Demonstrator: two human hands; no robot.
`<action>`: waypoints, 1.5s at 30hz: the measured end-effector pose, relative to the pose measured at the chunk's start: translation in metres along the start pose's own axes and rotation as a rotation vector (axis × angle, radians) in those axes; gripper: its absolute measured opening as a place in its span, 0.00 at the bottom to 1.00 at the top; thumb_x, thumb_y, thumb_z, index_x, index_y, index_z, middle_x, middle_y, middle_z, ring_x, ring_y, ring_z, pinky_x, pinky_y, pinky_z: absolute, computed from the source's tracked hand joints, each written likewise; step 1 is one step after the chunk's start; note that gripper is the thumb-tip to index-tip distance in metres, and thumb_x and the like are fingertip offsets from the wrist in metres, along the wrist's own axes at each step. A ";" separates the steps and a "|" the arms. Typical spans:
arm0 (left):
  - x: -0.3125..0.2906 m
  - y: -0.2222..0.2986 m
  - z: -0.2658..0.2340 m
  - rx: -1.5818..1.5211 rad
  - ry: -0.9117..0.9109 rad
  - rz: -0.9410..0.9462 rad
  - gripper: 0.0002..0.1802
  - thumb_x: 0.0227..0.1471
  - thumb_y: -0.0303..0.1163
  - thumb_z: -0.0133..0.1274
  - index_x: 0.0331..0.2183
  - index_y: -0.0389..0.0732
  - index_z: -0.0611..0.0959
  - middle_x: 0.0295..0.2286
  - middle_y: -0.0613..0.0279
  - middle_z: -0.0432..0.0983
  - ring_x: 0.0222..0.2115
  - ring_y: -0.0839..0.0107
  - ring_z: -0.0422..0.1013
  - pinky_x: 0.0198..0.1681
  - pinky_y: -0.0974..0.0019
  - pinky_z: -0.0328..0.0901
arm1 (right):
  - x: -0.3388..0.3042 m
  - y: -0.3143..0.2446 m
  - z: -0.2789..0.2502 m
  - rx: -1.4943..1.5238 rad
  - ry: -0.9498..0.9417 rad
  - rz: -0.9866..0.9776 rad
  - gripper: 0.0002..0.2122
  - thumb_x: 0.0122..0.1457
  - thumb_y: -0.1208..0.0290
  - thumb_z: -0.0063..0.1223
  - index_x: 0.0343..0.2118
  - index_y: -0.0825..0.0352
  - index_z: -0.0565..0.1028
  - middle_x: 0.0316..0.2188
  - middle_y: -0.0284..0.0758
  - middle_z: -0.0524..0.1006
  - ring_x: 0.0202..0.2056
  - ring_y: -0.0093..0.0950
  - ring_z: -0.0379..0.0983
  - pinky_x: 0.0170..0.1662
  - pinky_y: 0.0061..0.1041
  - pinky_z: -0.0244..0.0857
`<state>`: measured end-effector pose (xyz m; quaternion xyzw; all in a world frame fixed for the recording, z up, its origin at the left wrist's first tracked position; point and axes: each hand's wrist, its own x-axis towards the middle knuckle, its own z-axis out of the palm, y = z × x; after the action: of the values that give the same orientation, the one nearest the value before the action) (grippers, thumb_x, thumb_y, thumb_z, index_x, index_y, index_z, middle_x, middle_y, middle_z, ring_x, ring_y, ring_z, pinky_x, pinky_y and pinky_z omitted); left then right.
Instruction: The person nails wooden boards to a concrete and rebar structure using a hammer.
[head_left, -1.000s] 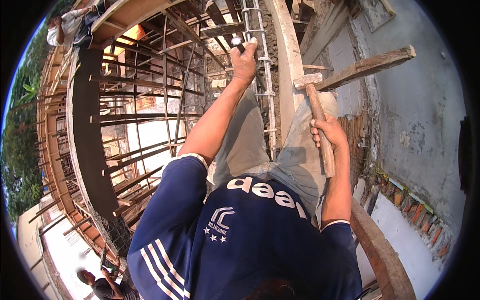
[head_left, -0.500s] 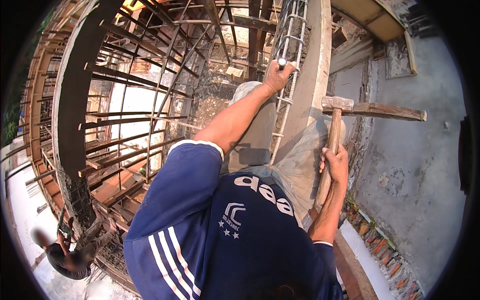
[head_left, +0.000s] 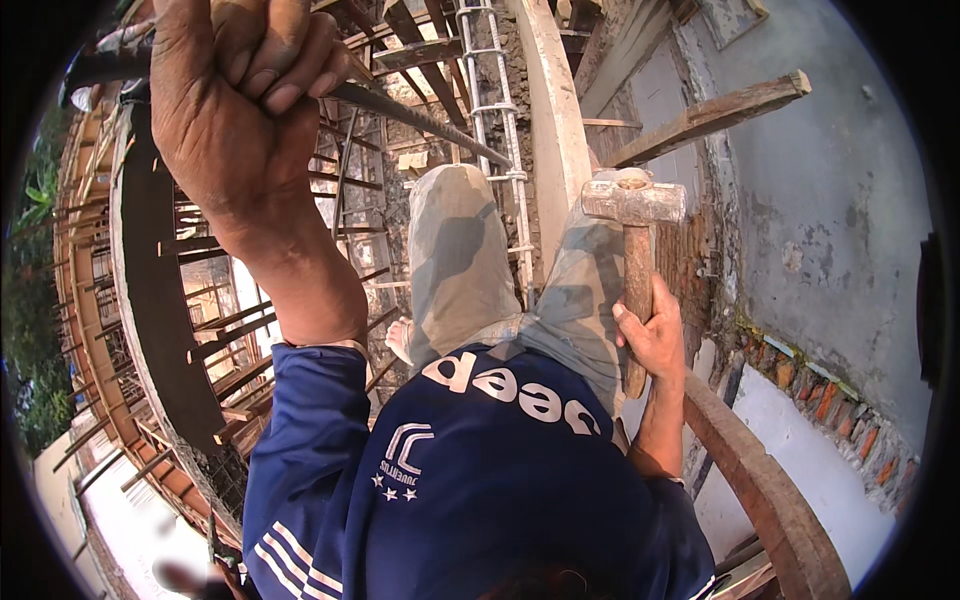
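At the upper left of the frame, large and close to the camera, the left hand (head_left: 235, 110) is clenched around a dark metal bar (head_left: 420, 124). The bar slants from the upper left corner down to the upper middle, where its tip overlaps a ladder-like cage of steel rods (head_left: 515, 175); whether they touch, I cannot tell. Right of centre, the right hand (head_left: 655, 335) grasps the wooden handle of a hammer (head_left: 637, 250), gripping it low, with the worn metal head uppermost, in front of the trousers (head_left: 460, 225). A pale board (head_left: 553, 110) runs beside the cage at the top middle, and a rough stick (head_left: 720, 115) juts across the upper right. A grey wall (head_left: 830, 170) fills the right side, a thick wooden beam (head_left: 765, 495) curves through the lower right, and a blue shirt (head_left: 480, 500) takes up the bottom middle
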<state>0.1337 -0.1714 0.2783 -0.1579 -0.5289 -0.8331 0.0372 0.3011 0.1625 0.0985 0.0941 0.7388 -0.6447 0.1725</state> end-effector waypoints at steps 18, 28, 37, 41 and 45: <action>-0.013 -0.365 -0.042 0.493 -0.126 -0.382 0.23 0.59 0.42 0.53 0.16 0.42 0.70 0.15 0.74 0.61 0.17 0.80 0.54 0.22 0.68 0.51 | 0.008 0.045 -0.013 0.162 0.060 0.163 0.17 0.54 0.73 0.53 0.46 0.72 0.68 0.18 0.30 0.72 0.14 0.20 0.68 0.17 0.23 0.64; -0.026 -0.350 -0.020 0.641 -0.201 -0.383 0.23 0.58 0.41 0.54 0.18 0.36 0.73 0.14 0.71 0.63 0.19 0.78 0.56 0.22 0.66 0.54 | -0.011 -0.114 -0.026 0.201 0.480 -0.617 0.16 0.55 0.76 0.54 0.45 0.75 0.66 0.27 0.36 0.74 0.18 0.21 0.68 0.21 0.20 0.63; -0.025 -0.384 0.007 0.875 -0.408 -0.066 0.10 0.53 0.33 0.55 0.34 0.36 0.82 0.31 0.53 0.79 0.34 0.64 0.72 0.43 0.58 0.65 | 0.057 -0.015 0.002 -0.521 0.300 -0.317 0.18 0.52 0.74 0.53 0.46 0.72 0.65 0.22 0.52 0.72 0.25 0.46 0.74 0.32 0.39 0.66; -0.055 -0.405 -0.015 0.806 -0.265 0.000 0.10 0.55 0.33 0.52 0.34 0.37 0.82 0.28 0.52 0.78 0.32 0.63 0.73 0.37 0.57 0.66 | 0.054 -0.015 -0.011 -0.511 0.165 -0.172 0.17 0.52 0.74 0.53 0.45 0.72 0.68 0.23 0.48 0.74 0.24 0.38 0.73 0.31 0.37 0.65; -0.027 -0.375 -0.020 0.729 0.007 -0.255 0.20 0.59 0.37 0.52 0.24 0.29 0.79 0.13 0.59 0.65 0.18 0.76 0.60 0.22 0.61 0.59 | 0.022 -0.078 -0.028 -0.294 0.205 -0.281 0.18 0.50 0.73 0.54 0.45 0.71 0.69 0.25 0.52 0.76 0.29 0.51 0.76 0.34 0.39 0.68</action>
<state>0.0688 -0.0282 -0.0639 -0.0644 -0.8057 -0.5888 -0.0110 0.2490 0.1763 0.1654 0.0289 0.8442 -0.5349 0.0170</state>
